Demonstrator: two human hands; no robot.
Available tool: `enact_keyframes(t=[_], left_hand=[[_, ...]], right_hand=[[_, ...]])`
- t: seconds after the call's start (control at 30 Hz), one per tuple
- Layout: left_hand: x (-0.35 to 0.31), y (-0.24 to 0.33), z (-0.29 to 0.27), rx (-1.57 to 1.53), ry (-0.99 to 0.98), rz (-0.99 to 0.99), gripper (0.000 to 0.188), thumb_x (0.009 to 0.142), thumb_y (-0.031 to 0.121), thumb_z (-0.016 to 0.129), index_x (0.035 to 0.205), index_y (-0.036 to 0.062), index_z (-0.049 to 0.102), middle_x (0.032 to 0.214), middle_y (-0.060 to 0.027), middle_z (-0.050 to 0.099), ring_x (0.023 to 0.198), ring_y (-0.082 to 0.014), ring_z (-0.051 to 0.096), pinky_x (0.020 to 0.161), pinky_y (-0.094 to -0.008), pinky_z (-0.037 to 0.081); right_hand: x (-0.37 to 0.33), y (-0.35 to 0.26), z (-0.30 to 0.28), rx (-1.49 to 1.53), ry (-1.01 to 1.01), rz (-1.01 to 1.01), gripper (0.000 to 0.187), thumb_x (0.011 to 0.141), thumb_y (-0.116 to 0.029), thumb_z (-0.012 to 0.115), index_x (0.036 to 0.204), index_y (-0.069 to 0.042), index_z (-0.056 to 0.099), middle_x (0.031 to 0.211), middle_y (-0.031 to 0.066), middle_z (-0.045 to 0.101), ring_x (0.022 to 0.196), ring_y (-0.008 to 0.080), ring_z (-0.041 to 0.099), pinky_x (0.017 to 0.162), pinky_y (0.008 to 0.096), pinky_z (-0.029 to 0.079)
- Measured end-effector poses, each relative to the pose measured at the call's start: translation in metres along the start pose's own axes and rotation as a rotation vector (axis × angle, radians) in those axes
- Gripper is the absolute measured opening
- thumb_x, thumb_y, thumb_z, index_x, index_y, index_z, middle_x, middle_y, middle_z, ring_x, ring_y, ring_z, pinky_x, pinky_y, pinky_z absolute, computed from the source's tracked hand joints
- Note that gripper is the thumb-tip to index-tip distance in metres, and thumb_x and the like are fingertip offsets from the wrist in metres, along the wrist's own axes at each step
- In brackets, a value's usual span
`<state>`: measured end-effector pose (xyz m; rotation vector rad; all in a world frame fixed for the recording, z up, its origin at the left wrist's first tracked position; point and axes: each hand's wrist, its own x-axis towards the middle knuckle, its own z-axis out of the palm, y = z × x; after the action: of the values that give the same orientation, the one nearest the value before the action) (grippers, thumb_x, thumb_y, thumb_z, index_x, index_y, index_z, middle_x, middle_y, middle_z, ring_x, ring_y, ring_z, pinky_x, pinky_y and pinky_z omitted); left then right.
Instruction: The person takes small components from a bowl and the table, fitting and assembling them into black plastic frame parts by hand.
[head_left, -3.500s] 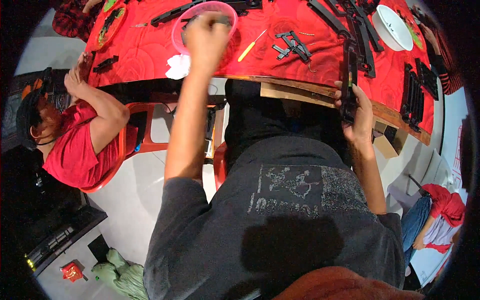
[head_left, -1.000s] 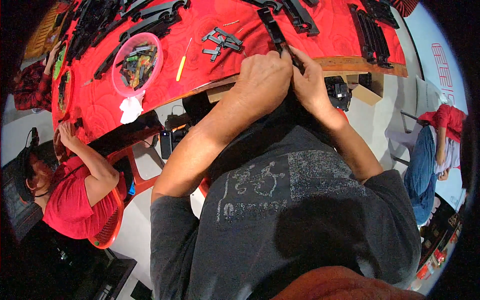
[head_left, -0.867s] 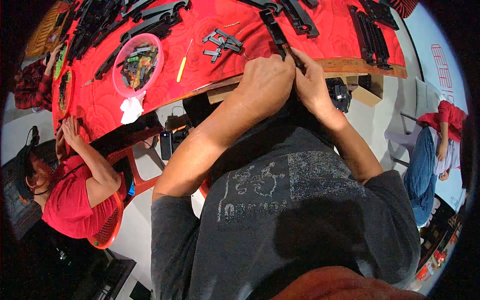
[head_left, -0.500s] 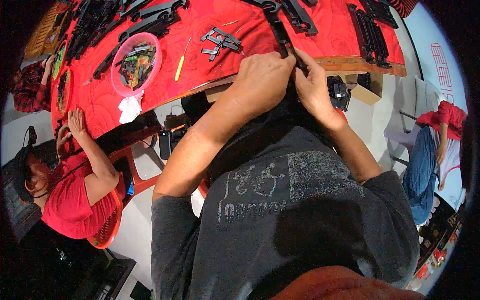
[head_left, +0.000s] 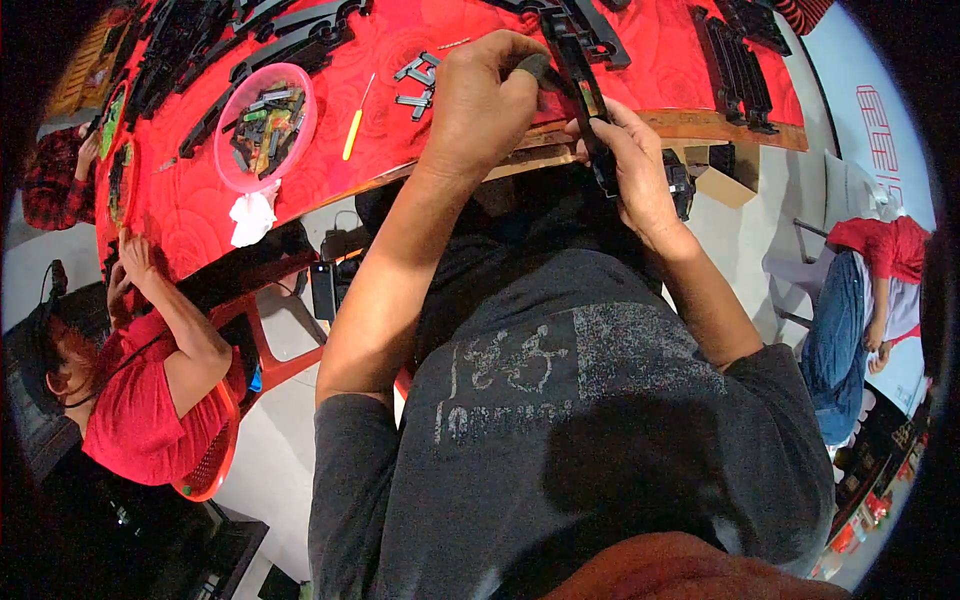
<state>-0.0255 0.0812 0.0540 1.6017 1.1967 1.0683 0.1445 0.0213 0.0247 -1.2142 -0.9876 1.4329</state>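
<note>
Black and narrow, the bar (head_left: 572, 62) lies ahead of me across the near edge of the red-covered worktop (head_left: 385, 150), its long axis running from far and slightly left to near and slightly right. I have its near part in the right hand (head_left: 640, 165), that grip closed around it with the thumb on the side facing me. The left hand (head_left: 482, 100) sits just left of the bar's far half, its grip narrow, fingertips pinching what looks like a small dark piece (head_left: 536, 66); whether piece and bar touch, I cannot tell. Of my two hands, I judge the left nearer the far half. Its wrist is bent, knuckles up, fingers pointing right toward the bar; the right forearm slants in from the lower right. Loose grey parts (head_left: 412, 75) lie just beside the left hand.
</note>
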Motion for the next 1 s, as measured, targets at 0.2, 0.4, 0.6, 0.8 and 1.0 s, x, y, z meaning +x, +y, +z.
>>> enact_keyframes(t=[0.2,0.4,0.6,0.8,1.0], left_hand=[[0.012,-0.008,0.018,0.001,0.031,0.110,0.017,0.081,0.005,0.059,0.094,0.0013,0.069,0.078,-0.0096,0.069,0.071,-0.0154,0.065,0.067,-0.0289,0.051],[0.017,0.001,0.024,0.106,0.000,0.143,0.017,0.074,0.009,0.059,0.084,0.0049,0.072,0.072,-0.0165,0.067,0.068,-0.0273,0.068,0.069,-0.0370,0.053],[0.027,-0.006,0.026,0.252,-0.077,0.282,0.016,0.071,0.008,0.059,0.081,0.0060,0.071,0.068,-0.0178,0.064,0.067,-0.0339,0.066,0.066,-0.0398,0.053],[0.031,0.037,0.004,0.154,-0.370,0.042,0.007,0.075,-0.001,0.056,0.068,-0.0032,0.056,0.069,-0.0194,0.062,0.062,-0.0284,0.062,0.057,-0.0386,0.047],[0.038,0.034,0.006,0.347,-0.390,0.248,0.008,0.073,-0.002,0.057,0.065,-0.0033,0.057,0.065,-0.0192,0.061,0.059,-0.0297,0.062,0.053,-0.0394,0.047]], right_hand=[[-0.003,0.000,-0.005,-0.067,-0.024,-0.059,0.032,0.091,-0.008,0.052,0.121,0.003,0.055,0.086,-0.0006,0.060,0.072,0.0061,0.053,0.067,0.0206,0.044],[-0.007,-0.001,-0.013,-0.013,-0.009,-0.033,0.030,0.091,-0.007,0.054,0.118,0.002,0.057,0.086,-0.0012,0.060,0.075,0.0058,0.053,0.069,0.0203,0.043],[-0.008,-0.007,-0.018,-0.039,-0.013,-0.015,0.027,0.090,-0.009,0.055,0.116,0.001,0.058,0.089,0.0012,0.063,0.075,0.0059,0.055,0.070,0.0204,0.045],[-0.007,-0.015,-0.024,-0.023,-0.016,0.012,0.030,0.091,-0.009,0.056,0.119,0.001,0.057,0.096,0.0051,0.067,0.074,0.0072,0.057,0.068,0.0210,0.047],[-0.004,-0.018,-0.026,-0.041,-0.059,0.021,0.031,0.091,-0.008,0.056,0.120,0.002,0.057,0.100,0.0071,0.068,0.075,0.0083,0.060,0.069,0.0214,0.049]])
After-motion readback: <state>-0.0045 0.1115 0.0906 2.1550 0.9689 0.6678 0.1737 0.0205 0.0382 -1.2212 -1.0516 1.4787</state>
